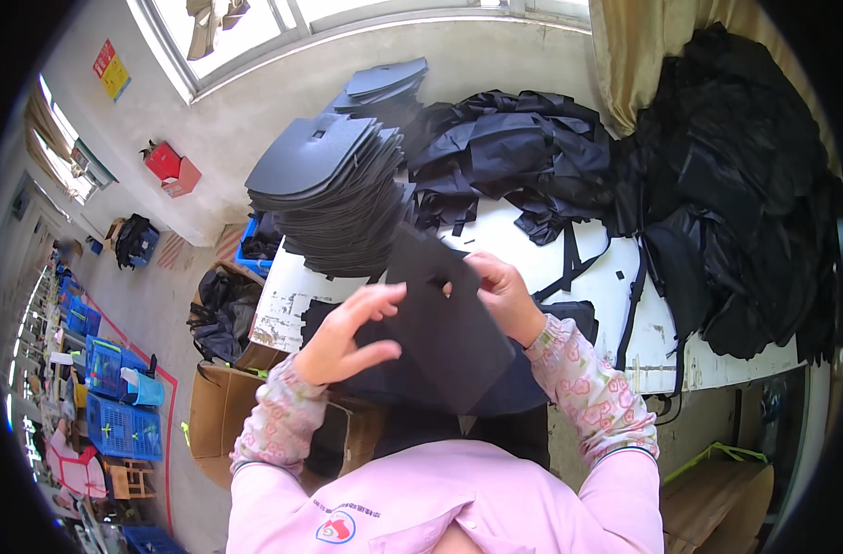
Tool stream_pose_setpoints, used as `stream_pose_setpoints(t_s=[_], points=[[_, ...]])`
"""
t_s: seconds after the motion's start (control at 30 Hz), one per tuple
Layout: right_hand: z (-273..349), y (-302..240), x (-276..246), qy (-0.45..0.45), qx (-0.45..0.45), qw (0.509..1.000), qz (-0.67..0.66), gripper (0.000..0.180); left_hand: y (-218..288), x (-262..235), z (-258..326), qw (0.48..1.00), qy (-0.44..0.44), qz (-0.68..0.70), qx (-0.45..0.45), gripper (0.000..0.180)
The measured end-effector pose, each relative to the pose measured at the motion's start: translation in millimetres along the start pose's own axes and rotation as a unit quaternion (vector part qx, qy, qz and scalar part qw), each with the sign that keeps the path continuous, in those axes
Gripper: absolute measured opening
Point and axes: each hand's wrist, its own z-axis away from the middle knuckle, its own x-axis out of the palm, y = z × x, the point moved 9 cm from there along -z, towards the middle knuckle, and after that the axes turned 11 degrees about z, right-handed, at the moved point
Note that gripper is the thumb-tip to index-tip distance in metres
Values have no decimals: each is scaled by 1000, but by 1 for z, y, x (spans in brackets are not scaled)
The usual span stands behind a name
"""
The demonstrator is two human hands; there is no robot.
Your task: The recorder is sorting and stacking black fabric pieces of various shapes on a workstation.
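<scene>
A thin black panel (449, 346) with a small cut-out hole hangs tilted in front of me. My right hand (506, 294) pinches its upper right edge between thumb and fingers. Beside the panel's left edge, my left hand (352, 334) is open, thumb and fingers spread; its fingertips are close to the panel, and I cannot tell whether they touch it. Dark fabric (523, 388) lies below the panel at the near table edge, partly hidden by it. A tall stack of similar black panels (325, 198) stands beyond my left hand.
Black fabric pieces (523, 148) with straps lie heaped at the back of the white table (592, 272). A bigger black pile (735, 194) covers its right end. Cardboard boxes (223, 406) stand at the left, and another box (722, 499) at the lower right. Blue crates (121, 425) line the aisle.
</scene>
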Motion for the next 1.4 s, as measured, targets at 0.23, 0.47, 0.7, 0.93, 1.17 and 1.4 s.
stream_pose_setpoints(t_s=[0.23,0.47,0.7,0.93,1.17,1.4], points=[[25,11,38,-233,241,927,-170,41,7,29,-21,953,112,-221,172,24],[30,-2,32,-370,214,903,47,49,9,20,-28,965,95,-180,165,19],[35,65,-38,-280,224,904,231,44,-39,-89,52,901,367,232,-8,6],[60,77,-82,-239,242,849,405,46,-136,-220,196,848,493,111,-159,8],[62,42,-59,-218,111,838,487,53,-96,-37,-7,990,68,-110,-62,40],[61,5,-37,-193,85,820,532,75,-117,130,-100,930,-334,91,-126,60]])
